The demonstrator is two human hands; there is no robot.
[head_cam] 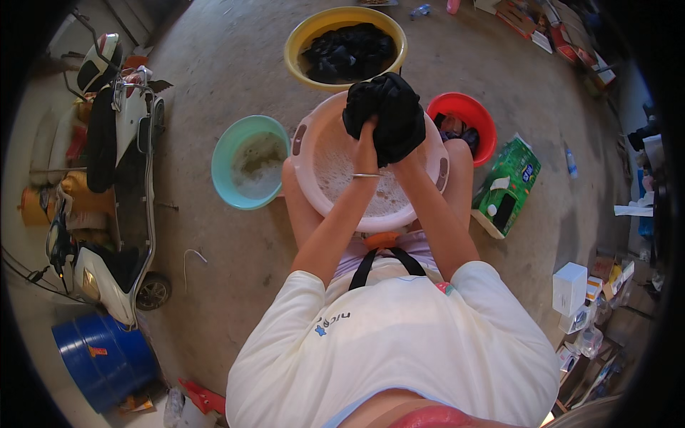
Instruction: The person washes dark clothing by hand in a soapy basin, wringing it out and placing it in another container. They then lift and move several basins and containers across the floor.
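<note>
Both my hands hold a bunched black cloth (393,115) above the far part of a pale pink plastic basin (366,223) between my knees. My left hand (366,140), with a metal bangle at the wrist, presses against the cloth from the picture's left. On the other side my right hand (408,159) is mostly hidden by the cloth; only its heel shows. Foamy water (382,195) lies in the basin. Beyond it stands a yellow basin (291,59) with black wet fabric (350,53) in it.
A turquoise basin (219,163) of foamy water stands at the left, a red basin (488,128) with dark items at the right. Near the red one is a green carton (516,176). Farther left are an electric scooter (131,214) and a blue drum (104,358). A hook-shaped wire (186,262) lies on the floor.
</note>
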